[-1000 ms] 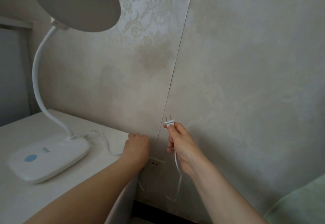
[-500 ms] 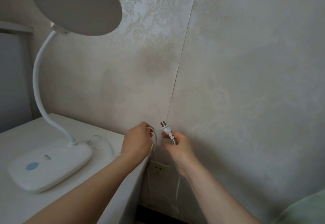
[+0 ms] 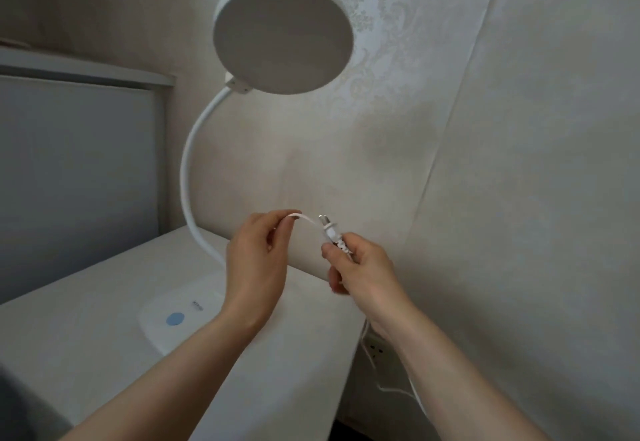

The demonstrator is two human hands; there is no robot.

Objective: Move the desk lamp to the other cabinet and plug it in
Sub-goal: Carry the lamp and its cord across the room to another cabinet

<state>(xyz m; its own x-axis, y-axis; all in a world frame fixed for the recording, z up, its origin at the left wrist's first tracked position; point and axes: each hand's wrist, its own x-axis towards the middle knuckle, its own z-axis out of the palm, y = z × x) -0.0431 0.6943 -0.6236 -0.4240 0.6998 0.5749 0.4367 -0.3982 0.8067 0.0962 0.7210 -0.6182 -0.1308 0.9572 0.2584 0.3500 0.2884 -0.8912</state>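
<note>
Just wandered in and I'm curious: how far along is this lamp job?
The desk lamp already stands on the cabinet. In hand: the right hand holds the plug, while the left hand pinches the cord. Left: pushing the plug into the wall socket below.

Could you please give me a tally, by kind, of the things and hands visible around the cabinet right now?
White desk lamp with round head and flat base: 1
White two-pin plug on its white cord: 1
White wall socket: 1
White cabinet: 1
Bare hands, left hand and right hand: 2
Total: 6
</note>
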